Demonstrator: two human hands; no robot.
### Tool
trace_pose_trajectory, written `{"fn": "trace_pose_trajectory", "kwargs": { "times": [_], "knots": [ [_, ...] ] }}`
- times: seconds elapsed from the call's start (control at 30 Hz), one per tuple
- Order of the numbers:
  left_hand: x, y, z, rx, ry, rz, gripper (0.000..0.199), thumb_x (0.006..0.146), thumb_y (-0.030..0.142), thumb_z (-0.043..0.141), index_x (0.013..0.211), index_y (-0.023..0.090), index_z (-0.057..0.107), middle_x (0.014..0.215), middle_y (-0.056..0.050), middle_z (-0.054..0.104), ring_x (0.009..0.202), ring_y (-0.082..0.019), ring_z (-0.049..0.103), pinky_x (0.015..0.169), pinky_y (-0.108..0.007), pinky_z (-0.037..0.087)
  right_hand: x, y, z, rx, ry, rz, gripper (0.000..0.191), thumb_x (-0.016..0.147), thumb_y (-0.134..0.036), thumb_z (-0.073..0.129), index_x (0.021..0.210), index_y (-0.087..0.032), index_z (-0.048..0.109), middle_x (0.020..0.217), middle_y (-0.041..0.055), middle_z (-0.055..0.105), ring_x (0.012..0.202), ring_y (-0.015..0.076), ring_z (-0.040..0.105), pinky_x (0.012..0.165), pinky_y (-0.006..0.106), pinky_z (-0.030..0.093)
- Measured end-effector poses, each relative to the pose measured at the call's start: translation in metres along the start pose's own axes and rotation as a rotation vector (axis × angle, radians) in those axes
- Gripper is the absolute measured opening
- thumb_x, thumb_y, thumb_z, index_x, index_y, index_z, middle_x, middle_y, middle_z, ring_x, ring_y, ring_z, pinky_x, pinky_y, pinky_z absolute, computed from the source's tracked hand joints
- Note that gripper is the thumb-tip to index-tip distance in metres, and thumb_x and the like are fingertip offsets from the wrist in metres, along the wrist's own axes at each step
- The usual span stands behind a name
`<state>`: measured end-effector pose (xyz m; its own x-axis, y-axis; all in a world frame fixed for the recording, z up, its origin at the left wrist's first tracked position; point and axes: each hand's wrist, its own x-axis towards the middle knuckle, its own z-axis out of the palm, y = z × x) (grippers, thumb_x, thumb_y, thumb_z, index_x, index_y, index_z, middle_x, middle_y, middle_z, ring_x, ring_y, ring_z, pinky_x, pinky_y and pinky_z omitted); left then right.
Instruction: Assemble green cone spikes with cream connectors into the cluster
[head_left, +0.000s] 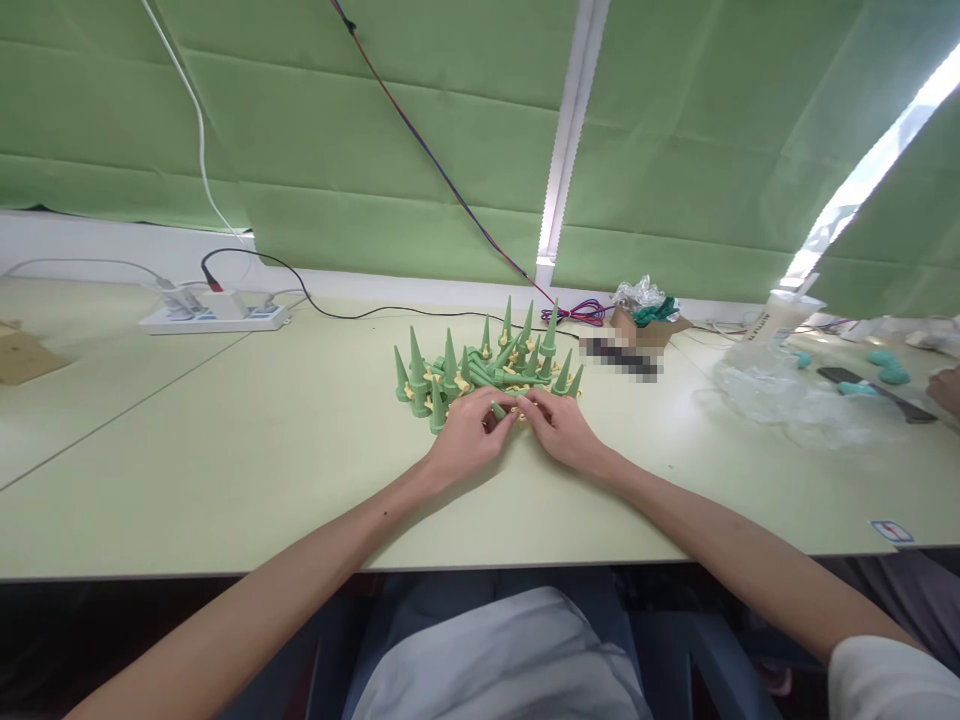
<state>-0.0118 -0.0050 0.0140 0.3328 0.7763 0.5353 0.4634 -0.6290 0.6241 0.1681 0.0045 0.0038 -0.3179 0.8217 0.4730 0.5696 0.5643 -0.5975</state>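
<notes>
Head view: power strip (214, 320) sat back left on the desk (247, 480); cardboard box (664, 333) back right, plastic bag (780, 400) and a co-worker's hand (946, 390) farther right. Green cones (450, 365), many upright, some lying, crowded just beyond the hands, which hid part of the near side. Forearms converged from the near edge. Left hand (471, 432): fingers closed on a small cone (499, 410), at the cluster's near side. Right hand (561, 428): fingers bent, tips near the left's; couldn't tell its grip.
</notes>
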Motion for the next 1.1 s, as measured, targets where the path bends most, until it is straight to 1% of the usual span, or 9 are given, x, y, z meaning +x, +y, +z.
{"fn": "trace_pose_trajectory", "kwargs": {
  "times": [0.1, 0.33, 0.5, 0.57, 0.67, 0.77, 0.97, 1.1],
  "knots": [
    [0.0004, 0.0004, 0.0, 0.003, 0.002, -0.002, 0.018, 0.089, 0.025, 0.056, 0.098, 0.021, 0.071, 0.094, -0.003, 0.071, 0.067, -0.012, 0.061, 0.065, -0.028, 0.052, -0.0005, 0.0001, 0.0006, 0.002, -0.007, -0.009, 0.034, 0.102, -0.04, 0.037, 0.081, -0.02, 0.054, 0.065, -0.0012, 0.054, 0.058, 0.014, 0.045, 0.06, 0.028, 0.033],
    [-0.0002, 0.0009, -0.0006, 0.021, -0.013, 0.007, 0.018, 0.089, 0.025, 0.056, 0.098, 0.021, 0.072, 0.093, -0.003, 0.071, 0.074, -0.015, 0.064, 0.066, -0.029, 0.053, 0.0005, 0.0022, 0.0017, -0.008, -0.005, -0.006, 0.037, 0.102, -0.038, 0.037, 0.072, -0.02, 0.048, 0.064, -0.0008, 0.052, 0.058, 0.0141, 0.044, 0.059, 0.028, 0.032],
    [-0.0005, 0.0005, -0.0007, 0.018, -0.026, 0.025, 0.02, 0.09, 0.026, 0.055, 0.099, 0.022, 0.072, 0.094, -0.003, 0.071, 0.076, -0.016, 0.064, 0.066, -0.029, 0.053, 0.0007, 0.0022, 0.0007, -0.005, -0.01, -0.01, 0.043, 0.102, -0.042, 0.036, 0.066, -0.021, 0.044, 0.059, -0.0012, 0.049, 0.056, 0.014, 0.042, 0.058, 0.028, 0.032],
    [-0.0004, 0.0, -0.0002, 0.013, -0.016, 0.019, 0.02, 0.089, 0.026, 0.055, 0.099, 0.021, 0.072, 0.093, -0.004, 0.071, 0.074, -0.015, 0.064, 0.065, -0.029, 0.052, 0.0003, 0.0015, 0.0006, -0.011, -0.009, -0.004, 0.043, 0.103, -0.043, 0.036, 0.067, -0.02, 0.047, 0.061, -0.0006, 0.052, 0.056, 0.0142, 0.043, 0.058, 0.028, 0.032],
    [0.0001, -0.0005, 0.0003, 0.007, 0.005, 0.0, 0.018, 0.089, 0.026, 0.056, 0.097, 0.021, 0.071, 0.093, -0.003, 0.071, 0.07, -0.014, 0.063, 0.064, -0.028, 0.052, -0.0003, 0.0009, 0.0006, -0.011, -0.001, -0.002, 0.038, 0.102, -0.044, 0.037, 0.076, -0.02, 0.053, 0.064, -0.0005, 0.056, 0.057, 0.0143, 0.046, 0.059, 0.028, 0.033],
    [0.0003, -0.0003, 0.0001, 0.016, 0.008, -0.01, 0.017, 0.089, 0.026, 0.056, 0.097, 0.02, 0.071, 0.093, -0.003, 0.071, 0.069, -0.014, 0.062, 0.064, -0.028, 0.052, -0.0006, 0.0014, 0.0009, -0.004, -0.013, 0.003, 0.034, 0.102, -0.042, 0.038, 0.082, -0.021, 0.055, 0.064, -0.0013, 0.056, 0.055, 0.0141, 0.045, 0.059, 0.028, 0.034],
    [-0.0003, 0.0012, -0.0005, 0.026, -0.011, -0.005, 0.019, 0.089, 0.027, 0.056, 0.098, 0.02, 0.071, 0.093, -0.004, 0.072, 0.069, -0.014, 0.062, 0.064, -0.029, 0.052, -0.0004, 0.0031, 0.0009, -0.022, -0.009, -0.005, 0.035, 0.102, -0.038, 0.038, 0.074, -0.021, 0.049, 0.065, -0.0003, 0.054, 0.059, 0.0147, 0.047, 0.06, 0.028, 0.033],
    [-0.0006, 0.0009, -0.0006, 0.02, -0.023, 0.002, 0.019, 0.089, 0.027, 0.055, 0.099, 0.02, 0.071, 0.094, -0.003, 0.071, 0.067, -0.014, 0.062, 0.064, -0.029, 0.052, 0.0005, 0.0028, 0.0002, -0.018, -0.017, -0.009, 0.039, 0.102, -0.039, 0.036, 0.07, -0.021, 0.046, 0.062, -0.0007, 0.052, 0.057, 0.0144, 0.044, 0.059, 0.028, 0.033]
  ]
}}
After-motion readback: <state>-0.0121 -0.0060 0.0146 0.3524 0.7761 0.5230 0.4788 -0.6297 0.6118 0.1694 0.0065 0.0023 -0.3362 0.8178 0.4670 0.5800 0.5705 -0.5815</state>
